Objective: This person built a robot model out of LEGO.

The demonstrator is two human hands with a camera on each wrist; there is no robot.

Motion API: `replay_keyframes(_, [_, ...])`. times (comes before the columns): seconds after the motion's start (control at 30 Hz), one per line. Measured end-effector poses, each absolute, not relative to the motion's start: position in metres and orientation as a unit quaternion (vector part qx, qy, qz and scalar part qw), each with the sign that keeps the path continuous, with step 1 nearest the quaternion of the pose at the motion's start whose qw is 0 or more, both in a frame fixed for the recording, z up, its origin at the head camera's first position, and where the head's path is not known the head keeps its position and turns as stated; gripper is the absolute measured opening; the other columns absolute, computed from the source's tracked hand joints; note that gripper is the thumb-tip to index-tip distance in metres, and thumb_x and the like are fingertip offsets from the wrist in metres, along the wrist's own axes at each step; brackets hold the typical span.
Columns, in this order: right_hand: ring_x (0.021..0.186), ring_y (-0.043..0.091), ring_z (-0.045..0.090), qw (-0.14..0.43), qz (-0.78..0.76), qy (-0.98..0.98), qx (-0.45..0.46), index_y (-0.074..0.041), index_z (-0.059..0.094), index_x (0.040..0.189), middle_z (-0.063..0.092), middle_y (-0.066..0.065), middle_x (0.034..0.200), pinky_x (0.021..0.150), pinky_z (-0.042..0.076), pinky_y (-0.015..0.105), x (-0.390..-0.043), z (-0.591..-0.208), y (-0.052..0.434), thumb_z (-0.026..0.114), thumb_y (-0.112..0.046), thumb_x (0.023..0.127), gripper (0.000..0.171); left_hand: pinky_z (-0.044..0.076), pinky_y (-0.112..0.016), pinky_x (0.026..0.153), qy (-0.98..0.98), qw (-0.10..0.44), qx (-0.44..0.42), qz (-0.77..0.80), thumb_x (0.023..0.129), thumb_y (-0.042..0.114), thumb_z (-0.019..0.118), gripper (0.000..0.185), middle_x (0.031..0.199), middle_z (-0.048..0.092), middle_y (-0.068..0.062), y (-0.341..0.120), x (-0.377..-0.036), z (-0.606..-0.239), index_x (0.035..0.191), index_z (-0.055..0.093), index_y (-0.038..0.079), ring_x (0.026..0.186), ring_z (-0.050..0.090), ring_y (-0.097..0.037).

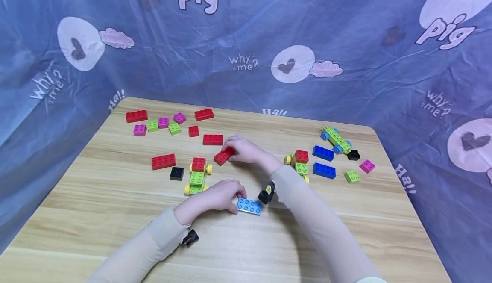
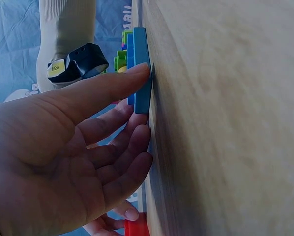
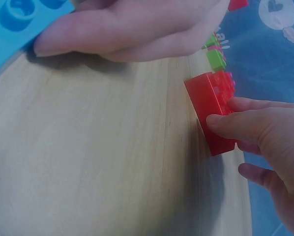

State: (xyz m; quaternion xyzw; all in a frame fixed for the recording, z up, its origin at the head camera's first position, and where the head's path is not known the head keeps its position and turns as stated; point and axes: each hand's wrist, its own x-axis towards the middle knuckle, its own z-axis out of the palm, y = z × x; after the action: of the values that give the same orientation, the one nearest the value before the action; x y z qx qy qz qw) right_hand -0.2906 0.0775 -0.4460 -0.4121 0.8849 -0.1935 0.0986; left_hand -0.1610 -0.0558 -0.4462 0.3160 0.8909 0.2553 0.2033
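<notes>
My left hand (image 1: 221, 195) pinches a light blue eight-stud brick (image 1: 250, 206) by its left end, low over the table. In the left wrist view the thumb lies on one side of that light blue brick (image 2: 143, 46) and the fingers are around its end. Farther forward, my right hand (image 1: 246, 149) grips a red brick (image 1: 222, 157) between thumb and fingers. The right wrist view shows this red brick (image 3: 206, 105) held by its side, studs facing the fingers. A small green car (image 1: 197, 178) with yellow wheels and a red block on top stands just behind my left hand.
Several red, pink and green bricks lie at the back left, with a black brick (image 1: 177, 173) nearer. Right of my right forearm are another yellow-wheeled car (image 1: 301, 169), two dark blue bricks (image 1: 324, 170) and a green blue-wheeled base (image 1: 336, 140). Printed cloth (image 1: 246, 30) hangs behind.
</notes>
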Motion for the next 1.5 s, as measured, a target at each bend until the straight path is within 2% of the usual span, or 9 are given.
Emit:
replay_keyframes(0.2, [0.120, 0.027, 0.053, 0.099, -0.187, 0.889, -0.407, -0.008, 0.068, 0.114, 0.064, 0.009, 0.121, 0.108, 0.041, 0.039, -0.2909, -0.4444, 0.0779, 0.076, -0.003, 0.080, 0.034, 0.047, -0.029, 0.081, 0.890, 0.204, 0.315, 0.258, 0.068, 0.014, 0.088, 0.033, 0.088, 0.061, 0.005, -0.0566, -0.1609, -0.4461, 0.097, 0.071, 0.012, 0.084, 0.053, -0.011])
replay_keyframes(0.47, [0.122, 0.026, 0.055, 0.119, -0.198, 0.881, -0.413, -0.008, 0.065, 0.122, 0.062, 0.010, 0.126, 0.109, 0.042, 0.037, -0.2898, -0.4421, 0.0758, 0.079, -0.007, 0.080, 0.044, 0.047, -0.029, 0.082, 0.891, 0.204, 0.314, 0.257, 0.068, 0.014, 0.088, 0.033, 0.088, 0.061, 0.005, -0.0566, -0.1610, -0.4445, 0.097, 0.071, 0.012, 0.084, 0.054, -0.011])
replay_keyframes(0.77, [0.125, 0.025, 0.055, 0.145, -0.197, 0.870, -0.429, -0.008, 0.066, 0.124, 0.062, 0.010, 0.130, 0.109, 0.042, 0.035, -0.2929, -0.4430, 0.0710, 0.076, -0.009, 0.083, 0.043, 0.046, -0.031, 0.084, 0.892, 0.211, 0.309, 0.253, 0.069, 0.015, 0.087, 0.033, 0.090, 0.060, 0.005, -0.0556, -0.1609, -0.4450, 0.098, 0.071, 0.013, 0.085, 0.053, -0.011])
replay_keyframes(0.9, [0.121, 0.024, 0.057, 0.150, -0.197, 0.867, -0.432, -0.008, 0.067, 0.123, 0.063, 0.011, 0.128, 0.106, 0.045, 0.034, -0.2939, -0.4441, 0.0706, 0.076, -0.008, 0.083, 0.042, 0.046, -0.031, 0.084, 0.893, 0.209, 0.310, 0.251, 0.069, 0.016, 0.087, 0.034, 0.090, 0.059, 0.005, -0.0554, -0.1604, -0.4451, 0.098, 0.071, 0.013, 0.085, 0.053, -0.011])
replay_keyframes(1.27, [0.116, 0.023, 0.059, 0.154, -0.201, 0.867, -0.429, -0.007, 0.067, 0.122, 0.065, 0.011, 0.124, 0.101, 0.047, 0.033, -0.2932, -0.4452, 0.0697, 0.075, -0.008, 0.084, 0.039, 0.046, -0.030, 0.084, 0.893, 0.210, 0.310, 0.251, 0.069, 0.015, 0.087, 0.033, 0.090, 0.060, 0.006, -0.0554, -0.1608, -0.4454, 0.098, 0.071, 0.013, 0.085, 0.053, -0.010])
replay_keyframes(1.5, [0.112, 0.022, 0.060, 0.136, -0.208, 0.872, -0.421, -0.008, 0.068, 0.120, 0.066, 0.010, 0.119, 0.099, 0.048, 0.032, -0.2898, -0.4430, 0.0721, 0.077, -0.013, 0.084, 0.038, 0.046, -0.030, 0.083, 0.892, 0.207, 0.312, 0.253, 0.069, 0.015, 0.087, 0.033, 0.089, 0.060, 0.006, -0.0562, -0.1612, -0.4457, 0.097, 0.071, 0.013, 0.085, 0.053, -0.010])
